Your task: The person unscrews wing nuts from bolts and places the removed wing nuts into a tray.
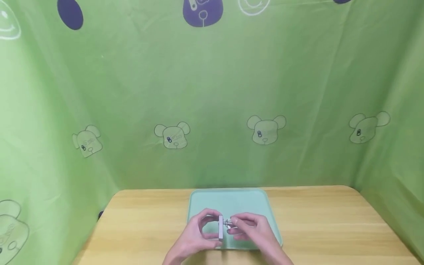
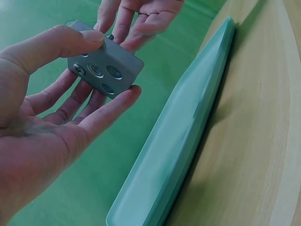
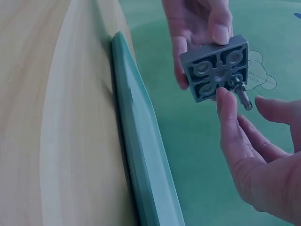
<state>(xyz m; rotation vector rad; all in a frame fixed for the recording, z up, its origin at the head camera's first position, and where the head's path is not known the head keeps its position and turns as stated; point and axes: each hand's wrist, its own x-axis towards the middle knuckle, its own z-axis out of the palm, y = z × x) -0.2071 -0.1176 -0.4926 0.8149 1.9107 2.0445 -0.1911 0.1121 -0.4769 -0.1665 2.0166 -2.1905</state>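
My left hand grips a grey square block by its edges, thumb on one edge and fingers on the opposite one. Round holes pass through the flat face seen in the left wrist view; its other face, in the right wrist view, is ribbed and recessed. From one corner hole a threaded metal bolt sticks out towards my right hand. The right fingertips are right at the block beside the bolt. On the bolt's other side, the right thumb stands apart from it.
Below both hands a light green tray lies on the wooden table. Green curtains printed with bear heads hang behind the table and along both sides.
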